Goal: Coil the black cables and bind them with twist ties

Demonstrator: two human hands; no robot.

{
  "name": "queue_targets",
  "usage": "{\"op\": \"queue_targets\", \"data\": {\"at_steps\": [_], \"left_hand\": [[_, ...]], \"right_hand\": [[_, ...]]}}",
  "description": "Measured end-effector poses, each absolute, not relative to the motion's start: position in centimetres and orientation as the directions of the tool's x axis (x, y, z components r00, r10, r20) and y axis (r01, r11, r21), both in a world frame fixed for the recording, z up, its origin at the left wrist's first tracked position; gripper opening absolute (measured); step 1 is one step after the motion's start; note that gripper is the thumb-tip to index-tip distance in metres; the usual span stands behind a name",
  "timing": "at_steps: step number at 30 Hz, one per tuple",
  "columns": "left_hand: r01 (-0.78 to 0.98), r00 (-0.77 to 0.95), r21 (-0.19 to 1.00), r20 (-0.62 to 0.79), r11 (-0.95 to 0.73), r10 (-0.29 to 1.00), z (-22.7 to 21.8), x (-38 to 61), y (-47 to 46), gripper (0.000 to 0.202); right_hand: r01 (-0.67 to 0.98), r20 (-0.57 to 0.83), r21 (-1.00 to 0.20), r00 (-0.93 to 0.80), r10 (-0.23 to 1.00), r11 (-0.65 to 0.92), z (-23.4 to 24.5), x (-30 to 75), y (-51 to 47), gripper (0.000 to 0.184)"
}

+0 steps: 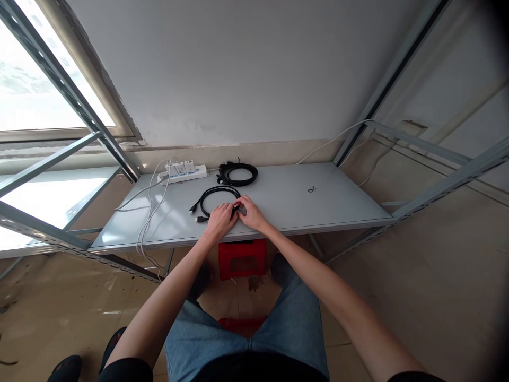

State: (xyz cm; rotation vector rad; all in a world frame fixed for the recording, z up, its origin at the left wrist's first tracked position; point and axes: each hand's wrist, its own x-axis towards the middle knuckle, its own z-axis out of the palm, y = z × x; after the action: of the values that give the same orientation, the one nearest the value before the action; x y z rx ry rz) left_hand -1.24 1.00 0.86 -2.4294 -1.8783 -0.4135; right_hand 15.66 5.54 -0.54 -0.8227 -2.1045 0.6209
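A coiled black cable (210, 197) lies on the grey shelf board (318, 207) near its front edge, its two plugs sticking out to the left. My left hand (221, 219) and my right hand (249, 211) meet at the coil's near right side, fingers curled and pinching the cable there. What exactly sits between the fingertips is too small to make out beyond the black cable.
A second coiled black cable (237, 173) lies behind, beside a white power strip (183, 172) with white leads trailing off the left front edge. A small black tie (312, 189) lies to the right. A red stool (242, 258) stands under the shelf. Metal rack struts frame both sides.
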Motion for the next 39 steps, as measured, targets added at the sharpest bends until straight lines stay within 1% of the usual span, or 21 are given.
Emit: {"op": "queue_targets", "data": {"at_steps": [2,4,8,11,14,18,20,22,23,25,27,28,30,32,34,35,39], "left_hand": [[0.951,0.234,0.145,0.239,-0.273,0.942,0.8,-1.4,1.0,0.028],[0.946,0.236,0.164,0.241,-0.279,0.941,0.7,-1.5,1.0,0.028],[0.936,0.241,0.201,0.235,-0.29,0.942,0.6,-1.8,1.1,0.021],[0.925,0.256,0.22,0.237,-0.309,0.937,0.5,-1.9,1.2,0.018],[0.921,0.252,0.243,0.226,-0.305,0.941,0.6,-1.9,1.3,0.018],[0.922,0.241,0.253,0.215,-0.292,0.946,0.6,-1.8,1.3,0.016],[0.922,0.244,0.248,0.225,-0.298,0.943,0.5,-1.8,1.4,0.015],[0.919,0.251,0.245,0.239,-0.308,0.938,0.3,-1.9,1.5,0.015],[0.917,0.255,0.244,0.247,-0.315,0.935,0.3,-1.9,1.6,0.015],[0.912,0.263,0.248,0.261,-0.328,0.929,0.1,-2.0,1.6,0.018],[0.91,0.257,0.256,0.266,-0.325,0.929,0.0,-2.0,1.7,0.019],[0.911,0.25,0.261,0.264,-0.319,0.931,-0.1,-2.0,1.7,0.019],[0.914,0.235,0.268,0.261,-0.304,0.936,-0.1,-2.0,1.7,0.02],[0.918,0.223,0.269,0.26,-0.292,0.94,0.0,-1.9,1.7,0.021],[0.92,0.221,0.263,0.26,-0.289,0.94,0.1,-1.9,1.7,0.023],[0.921,0.224,0.259,0.26,-0.292,0.939,0.2,-1.9,1.7,0.023],[0.915,0.251,0.249,0.266,-0.318,0.931,0.2,-1.8,1.6,0.02]], "right_hand": [[0.373,0.487,-0.624,-0.502,0.715,0.687,-0.5,15.6,5.2,0.033],[0.409,0.501,-0.559,-0.527,0.687,0.722,-0.6,15.5,4.8,0.033],[0.447,0.537,-0.336,-0.632,0.559,0.829,-0.7,15.7,4.8,0.034],[0.418,0.469,-0.166,-0.763,0.444,0.893,-0.2,16.4,5.4,0.032],[0.402,0.365,-0.048,-0.845,0.391,0.914,0.4,17.1,6.2,0.032],[0.389,0.303,0.067,-0.885,0.353,0.919,1.0,17.6,7.3,0.026],[0.367,0.297,0.077,-0.896,0.331,0.927,1.1,17.8,7.8,0.025],[0.361,0.325,0.031,-0.886,0.332,0.932,1.2,17.9,8.0,0.025],[0.368,0.357,-0.019,-0.866,0.35,0.93,1.1,17.9,8.1,0.026],[0.392,0.446,-0.182,-0.785,0.431,0.902,0.7,17.7,7.9,0.024],[0.395,0.512,-0.417,-0.642,0.57,0.819,0.0,17.1,7.5,0.02],[0.378,0.513,-0.542,-0.558,0.652,0.751,-0.5,16.8,7.4,0.018],[0.303,0.448,-0.755,-0.41,0.795,0.582,-1.3,16.2,7.3,0.016],[0.201,0.331,-0.891,-0.323,0.887,0.406,-1.9,15.8,7.5,0.021],[0.115,0.244,-0.95,-0.302,0.921,0.29,-2.2,15.6,7.7,0.029],[0.092,0.228,-0.959,-0.306,0.924,0.267,-2.2,15.6,7.7,0.032],[0.099,0.28,-0.939,-0.332,0.901,0.328,-1.8,15.6,7.4,0.032]]}}
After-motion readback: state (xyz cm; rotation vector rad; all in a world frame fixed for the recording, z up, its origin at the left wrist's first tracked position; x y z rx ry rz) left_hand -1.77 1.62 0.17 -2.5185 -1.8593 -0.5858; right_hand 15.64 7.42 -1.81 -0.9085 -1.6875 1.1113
